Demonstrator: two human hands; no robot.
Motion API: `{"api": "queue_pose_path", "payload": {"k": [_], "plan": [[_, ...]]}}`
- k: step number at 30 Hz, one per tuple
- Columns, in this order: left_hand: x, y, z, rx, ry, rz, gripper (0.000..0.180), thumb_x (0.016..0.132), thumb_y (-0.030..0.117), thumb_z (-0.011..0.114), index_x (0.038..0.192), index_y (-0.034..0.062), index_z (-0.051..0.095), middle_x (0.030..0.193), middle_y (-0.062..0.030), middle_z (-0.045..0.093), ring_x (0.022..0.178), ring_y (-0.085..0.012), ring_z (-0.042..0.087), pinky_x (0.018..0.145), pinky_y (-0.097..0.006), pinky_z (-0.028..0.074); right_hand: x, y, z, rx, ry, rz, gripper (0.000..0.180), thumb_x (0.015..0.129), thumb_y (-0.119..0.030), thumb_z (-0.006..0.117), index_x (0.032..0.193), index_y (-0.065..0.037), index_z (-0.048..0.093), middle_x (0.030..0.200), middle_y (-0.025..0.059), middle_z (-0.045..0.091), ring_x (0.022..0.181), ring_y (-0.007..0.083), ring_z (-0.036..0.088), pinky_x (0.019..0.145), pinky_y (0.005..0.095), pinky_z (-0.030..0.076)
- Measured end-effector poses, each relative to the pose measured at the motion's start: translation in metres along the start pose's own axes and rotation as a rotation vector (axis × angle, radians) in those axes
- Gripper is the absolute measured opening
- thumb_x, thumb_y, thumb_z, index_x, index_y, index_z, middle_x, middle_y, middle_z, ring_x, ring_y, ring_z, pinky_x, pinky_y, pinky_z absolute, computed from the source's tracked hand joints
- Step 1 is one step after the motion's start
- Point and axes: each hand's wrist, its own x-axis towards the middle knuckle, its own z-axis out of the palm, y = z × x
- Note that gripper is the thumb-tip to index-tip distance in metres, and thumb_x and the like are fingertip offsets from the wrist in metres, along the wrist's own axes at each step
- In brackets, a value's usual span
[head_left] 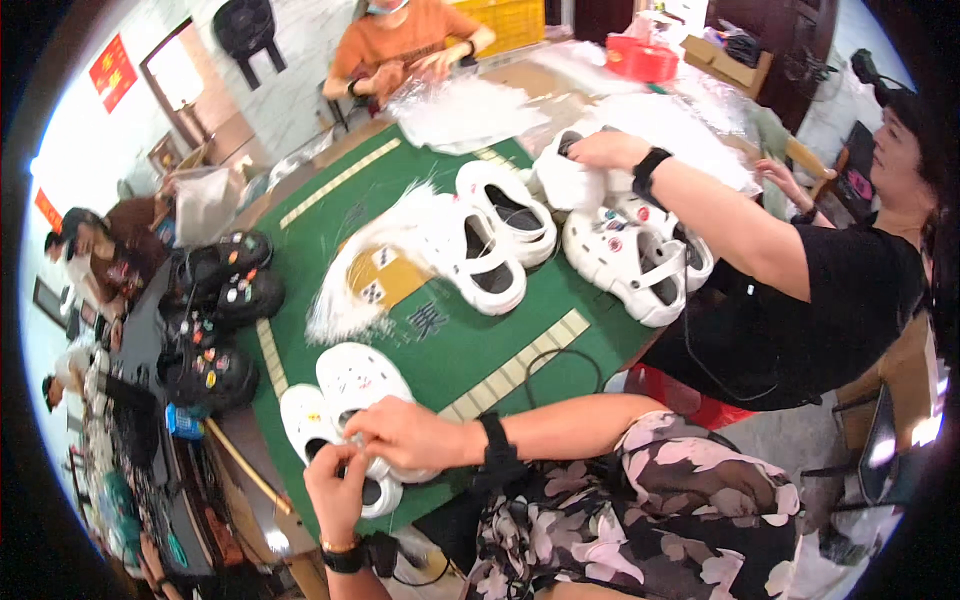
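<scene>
A pair of white clogs with perforated toes [362,380] lies at the near edge of the green table [470,360]. Over their heel end, my right hand [415,436] has its thumb and fingers pinched together. My left hand [335,487] meets it there, fingertips pressed close beside the right ones. Whatever is between the fingers is too small to make out. Farther back stands another pair of white clogs [495,285], next to a spread bundle of thin white strands [340,285].
At right, a co-worker in black reaches over more white clogs [625,260]. Black clogs [210,370] line the left side. Across the table another person handles clear plastic bags [460,115]. A red basket [640,62] stands at the back. A black cord [560,355] loops near my right forearm.
</scene>
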Motion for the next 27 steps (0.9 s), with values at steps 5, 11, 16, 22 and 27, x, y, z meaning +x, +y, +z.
{"api": "queue_pose_path", "payload": {"k": [5, 11, 16, 22, 27], "plan": [[0.001, 0.000, 0.001, -0.045, -0.024, -0.087, 0.008, 0.080, -0.001, 0.071, 0.081, -0.0047, 0.064, 0.067, -0.0036, 0.059, 0.063, -0.0105, 0.052, 0.058, -0.026, 0.042, -0.008, 0.014, 0.003, 0.131, -0.037, 0.096, 0.019, 0.081, -0.007, 0.063, 0.099, -0.002, 0.061, 0.071, 0.0158, 0.061, 0.070, 0.0349, 0.062, 0.064, 0.0419, 0.047], [-0.007, 0.007, 0.007, -0.157, -0.060, -0.221, 0.015, 0.090, 0.010, 0.070, 0.100, 0.0001, 0.065, 0.084, -0.0034, 0.064, 0.073, -0.0108, 0.057, 0.068, -0.024, 0.048, -0.026, 0.031, 0.018, 0.114, -0.004, 0.103, 0.014, 0.086, -0.015, 0.064, 0.094, -0.003, 0.062, 0.075, 0.0174, 0.061, 0.072, 0.0374, 0.060, 0.064, 0.0434, 0.045], [-0.011, 0.002, 0.013, -0.076, -0.012, -0.103, 0.012, 0.092, 0.009, 0.068, 0.099, 0.0013, 0.064, 0.084, -0.0018, 0.062, 0.075, -0.0106, 0.054, 0.068, -0.025, 0.046, -0.026, 0.030, 0.011, 0.160, -0.252, 0.263, 0.017, 0.090, -0.020, 0.063, 0.100, -0.007, 0.059, 0.087, 0.0100, 0.060, 0.086, 0.0311, 0.055, 0.080, 0.0413, 0.041], [0.002, -0.013, 0.007, -0.082, -0.092, -0.009, 0.011, 0.092, 0.009, 0.068, 0.095, 0.0000, 0.064, 0.091, -0.0045, 0.061, 0.074, -0.0111, 0.053, 0.066, -0.025, 0.044, -0.029, 0.038, 0.014, 0.138, -0.139, 0.095, 0.016, 0.090, -0.020, 0.063, 0.098, -0.007, 0.059, 0.082, 0.0101, 0.058, 0.082, 0.0312, 0.056, 0.080, 0.0403, 0.041], [0.006, -0.004, 0.001, -0.036, -0.133, -0.058, 0.011, 0.093, 0.010, 0.068, 0.095, -0.0002, 0.065, 0.095, -0.0069, 0.062, 0.075, -0.0123, 0.054, 0.066, -0.025, 0.044, -0.028, 0.038, 0.015, 0.130, -0.129, 0.099, 0.014, 0.088, -0.018, 0.065, 0.096, -0.007, 0.060, 0.080, 0.0096, 0.058, 0.080, 0.0307, 0.056, 0.079, 0.0399, 0.042]]}}
